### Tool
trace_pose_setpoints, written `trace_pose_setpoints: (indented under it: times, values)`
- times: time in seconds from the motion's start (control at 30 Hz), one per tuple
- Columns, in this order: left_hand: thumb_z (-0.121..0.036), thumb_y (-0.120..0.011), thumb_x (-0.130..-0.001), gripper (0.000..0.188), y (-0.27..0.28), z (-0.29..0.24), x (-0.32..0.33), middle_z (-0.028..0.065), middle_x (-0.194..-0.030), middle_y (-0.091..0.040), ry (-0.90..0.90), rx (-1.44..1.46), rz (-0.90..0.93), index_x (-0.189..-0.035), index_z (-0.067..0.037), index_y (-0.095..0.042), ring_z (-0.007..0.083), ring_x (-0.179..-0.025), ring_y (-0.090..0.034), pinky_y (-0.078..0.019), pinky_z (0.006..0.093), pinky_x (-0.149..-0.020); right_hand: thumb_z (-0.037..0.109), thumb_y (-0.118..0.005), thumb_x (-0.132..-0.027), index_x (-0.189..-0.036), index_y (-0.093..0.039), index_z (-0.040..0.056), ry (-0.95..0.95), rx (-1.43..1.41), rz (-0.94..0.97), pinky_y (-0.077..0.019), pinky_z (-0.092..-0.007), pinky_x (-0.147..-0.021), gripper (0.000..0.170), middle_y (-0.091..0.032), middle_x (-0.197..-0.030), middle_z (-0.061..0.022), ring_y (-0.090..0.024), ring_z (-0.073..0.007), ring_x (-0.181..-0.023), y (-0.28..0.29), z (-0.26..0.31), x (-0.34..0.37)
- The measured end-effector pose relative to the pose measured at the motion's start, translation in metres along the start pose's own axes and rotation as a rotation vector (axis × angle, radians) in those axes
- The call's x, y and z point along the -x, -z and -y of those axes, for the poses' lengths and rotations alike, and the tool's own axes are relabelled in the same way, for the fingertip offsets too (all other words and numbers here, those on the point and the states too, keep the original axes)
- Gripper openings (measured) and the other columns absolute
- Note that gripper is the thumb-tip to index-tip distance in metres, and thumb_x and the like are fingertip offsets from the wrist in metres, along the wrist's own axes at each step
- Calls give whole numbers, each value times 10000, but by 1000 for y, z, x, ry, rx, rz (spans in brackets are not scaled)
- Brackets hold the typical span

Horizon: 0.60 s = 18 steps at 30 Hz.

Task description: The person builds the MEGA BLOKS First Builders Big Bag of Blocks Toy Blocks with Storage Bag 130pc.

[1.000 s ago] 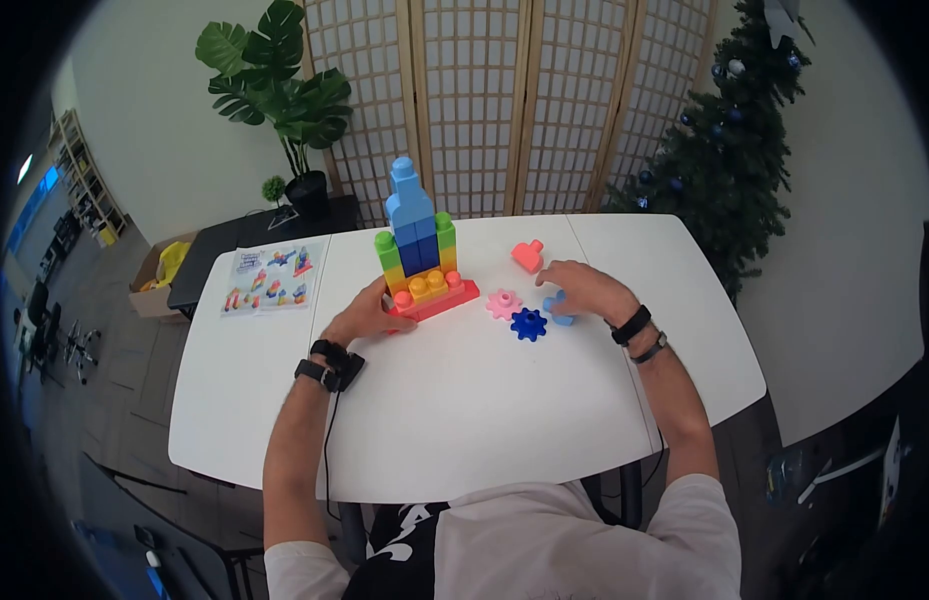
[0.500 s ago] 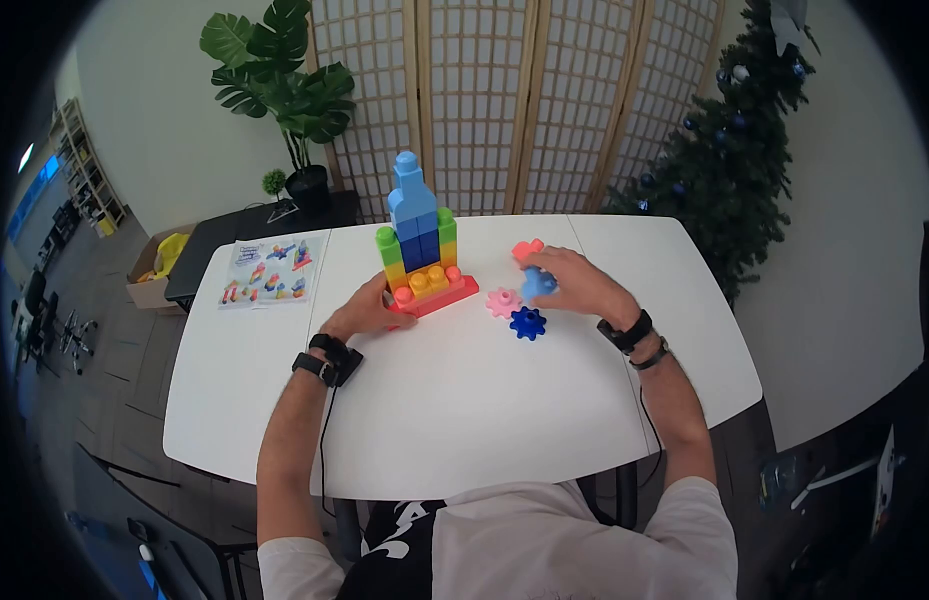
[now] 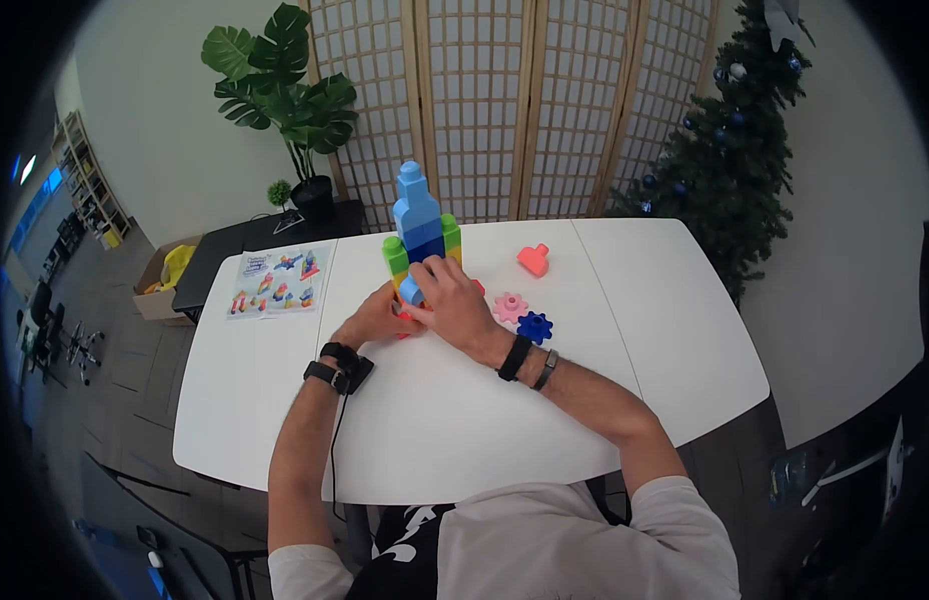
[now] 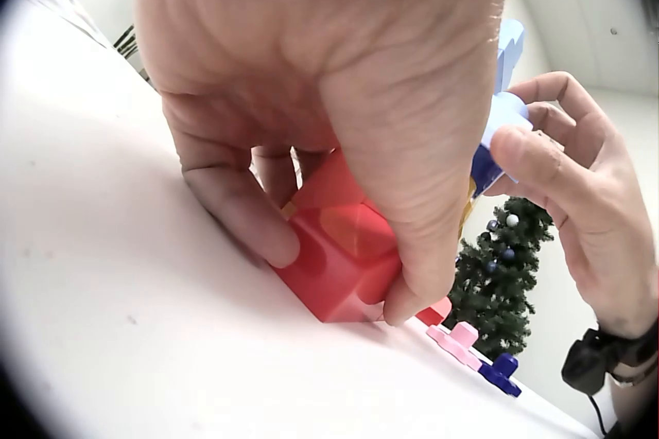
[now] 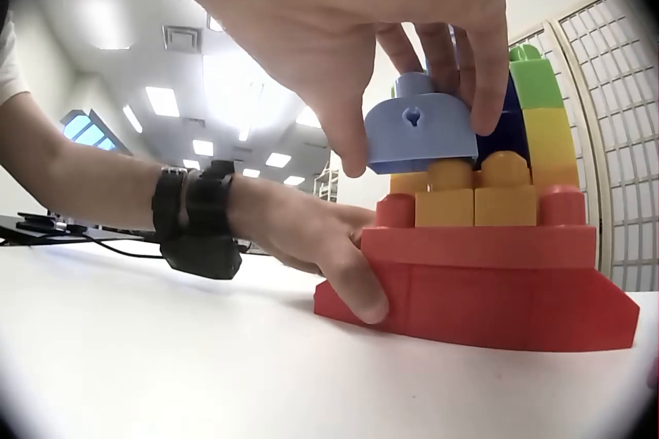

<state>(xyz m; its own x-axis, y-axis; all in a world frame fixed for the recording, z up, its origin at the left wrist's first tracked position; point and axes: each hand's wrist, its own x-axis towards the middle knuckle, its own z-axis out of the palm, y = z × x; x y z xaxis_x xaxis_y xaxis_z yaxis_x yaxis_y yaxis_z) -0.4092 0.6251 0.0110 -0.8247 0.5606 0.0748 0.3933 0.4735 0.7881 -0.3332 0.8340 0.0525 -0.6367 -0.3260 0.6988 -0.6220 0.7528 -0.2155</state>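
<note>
My left hand (image 3: 376,318) grips the left end of the red boat-shaped base (image 5: 494,300), thumb on the near side. My right hand (image 3: 459,312) pinches a light blue rounded block (image 5: 420,132) between thumb and fingers. In the right wrist view this block is slightly tilted, close over the left studs of the yellow block (image 5: 476,206) on the base. Behind rises a tower of dark blue blocks (image 3: 422,236) topped by light blue ones (image 3: 415,205), between green blocks (image 3: 395,256) on yellow. The right hand hides much of the base in the head view.
A pink gear (image 3: 510,307) and a dark blue gear (image 3: 535,327) lie right of the build. Farther back is a coral-red piece (image 3: 533,260). A picture sheet (image 3: 279,282) lies at the table's left. A cable (image 3: 334,450) hangs from the left wrist device.
The right hand has picked up the light blue block from beside the gears and carried it left over the base. The left hand has stayed at the base.
</note>
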Motion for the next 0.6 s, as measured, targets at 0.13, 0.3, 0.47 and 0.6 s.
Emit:
trace_pose_setpoints:
  times: [0.13,0.3,0.47,0.6]
  values:
    - [-146,-955,-742,769,0,1,0,57,-1134,-731,11,7,8,-1412,-56,-589,173,-987,-703,-574,323,-873,292,-887,-863,-1282,-633,25,32,89,2,-563,-416,-927,559,-600,-1192,-121,-616,-310,-1106,-12,-1,3]
    - [-136,-954,-742,781,-1,9,-2,60,-1135,-731,-35,1,-18,-1423,-52,-582,178,-981,-699,-576,326,-873,347,-870,-893,-1298,-635,10,70,172,5,-556,-420,-921,577,-601,-1133,-144,-615,-310,-1086,-16,-4,6]
    - [-179,-981,-733,830,-1,14,-7,61,-1158,-727,-46,-22,-6,-1450,-52,-582,192,-1010,-688,-565,324,-890,359,-855,-922,-1292,-647,-3,39,54,20,-561,-417,-912,558,-623,-1116,-152,-626,-323,-1077,-7,-3,7]
    - [-229,-994,-729,844,0,15,-6,58,-1183,-721,73,70,51,-1450,-57,-590,194,-1037,-678,-553,327,-917,311,-828,-957,-1247,-700,13,-79,-286,60,-586,-434,-859,435,-726,-1076,-163,-705,-327,-991,18,-27,-6]
